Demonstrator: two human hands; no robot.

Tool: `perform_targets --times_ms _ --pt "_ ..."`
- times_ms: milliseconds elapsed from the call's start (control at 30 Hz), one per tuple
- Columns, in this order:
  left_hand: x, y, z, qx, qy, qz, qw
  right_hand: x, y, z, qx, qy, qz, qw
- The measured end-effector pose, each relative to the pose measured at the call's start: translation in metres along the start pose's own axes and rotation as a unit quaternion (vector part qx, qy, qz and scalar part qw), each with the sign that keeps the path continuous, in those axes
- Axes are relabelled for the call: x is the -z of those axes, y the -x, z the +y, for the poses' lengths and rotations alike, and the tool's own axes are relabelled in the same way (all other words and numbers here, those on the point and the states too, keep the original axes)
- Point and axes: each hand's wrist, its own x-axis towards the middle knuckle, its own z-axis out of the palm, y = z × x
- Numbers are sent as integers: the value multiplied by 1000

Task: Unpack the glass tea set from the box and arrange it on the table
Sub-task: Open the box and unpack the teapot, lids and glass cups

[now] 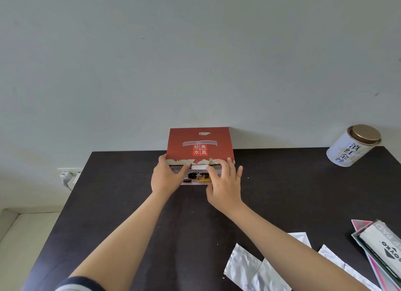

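The box (199, 147) sits at the far edge of the counter (121, 204), about midway along it and right against the wall (195, 52). Its lid is brick red, with a grey band across the middle and four white characters set in a small square grid beneath it. The near edge of the lid is ragged (the red paper is torn away there in an uneven white strip), and there is another small torn patch near the far edge. The front face is white, printed with small pictures of dark teapots and an amber one, and a white tab shows at its top centre. The lid is down; nothing of the tea set itself can be seen.

The left hand (166, 176) clasps the box's front left corner, thumb along the top of the front face beside the tab, its grip closed on the box. The right hand (224, 185) lies over the front right part, fingers spread and loose, fingertips touching the lid's edge, not clenched.

To the far right stands a white tin (352, 146) with a bronze lid. Near right lie silver sachets (256, 269) and a stack of printed packets (382, 251).
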Motion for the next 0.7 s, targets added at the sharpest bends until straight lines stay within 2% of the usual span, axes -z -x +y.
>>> perform_targets --times_ms 100,200,300,400,500,700 --pt "0 0 -1 4 4 -2 1000 -3 6 3 24 4 3 1000" --pt "-2 0 -3 2 9 -1 1000 -2 10 11 26 -56 39 997" --pt "-5 2 -3 -7 15 2 1000 4 4 20 -85 -131 75 985" --pt "-7 4 -3 -7 17 8 1000 8 -8 28 -203 -205 29 957" --pt "-7 4 -3 1 14 16 1000 9 -14 33 -192 -248 17 949" --pt "-9 3 -3 20 50 54 997 19 -15 39 -135 -255 74 955"
